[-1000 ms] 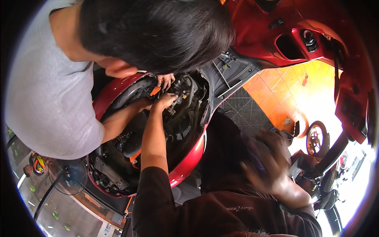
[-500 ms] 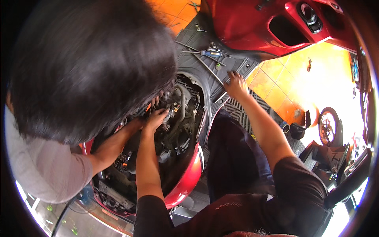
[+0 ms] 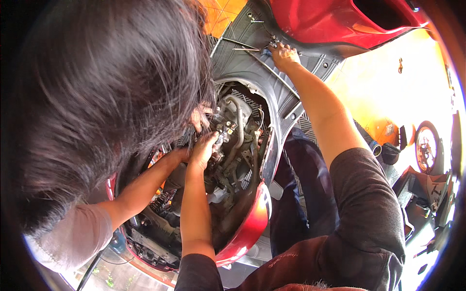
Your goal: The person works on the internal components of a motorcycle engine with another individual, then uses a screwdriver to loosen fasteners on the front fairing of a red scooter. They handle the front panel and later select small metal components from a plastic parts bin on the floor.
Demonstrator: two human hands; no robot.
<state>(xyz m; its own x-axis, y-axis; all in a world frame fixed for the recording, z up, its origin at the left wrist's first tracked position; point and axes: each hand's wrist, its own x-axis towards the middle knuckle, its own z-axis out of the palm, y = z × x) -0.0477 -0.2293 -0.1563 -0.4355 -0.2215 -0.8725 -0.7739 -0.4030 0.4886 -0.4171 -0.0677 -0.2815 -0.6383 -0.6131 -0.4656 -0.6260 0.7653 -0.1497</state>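
My left hand [image 3: 203,151] is inside the opening of a red scooter body, its fingers closed against the metal engine parts [image 3: 225,132]. What they grip is hidden. A co-worker's hand [image 3: 200,118] is just beyond it among the same parts. My right hand [image 3: 285,57] is stretched out over the black ridged footboard [image 3: 257,68], fingers curled down at small metal pieces [image 3: 274,41]. A bit of blue shows beside these fingers, next to a thin shaft [image 3: 245,49]. A long metal rod [image 3: 267,67] lies closer to the opening.
The co-worker's head [image 3: 111,82] fills the left side and hides part of the scooter. Red front bodywork [image 3: 335,24] rises at the far right. A wheel [image 3: 427,147] and dark parts are on the right. The red side panel [image 3: 245,230] curves round the opening's near edge.
My right hand has moved farther away, from the footboard's right edge onto the small tools, covering the blue handle. My left hand stays at the engine parts. The view has shifted.
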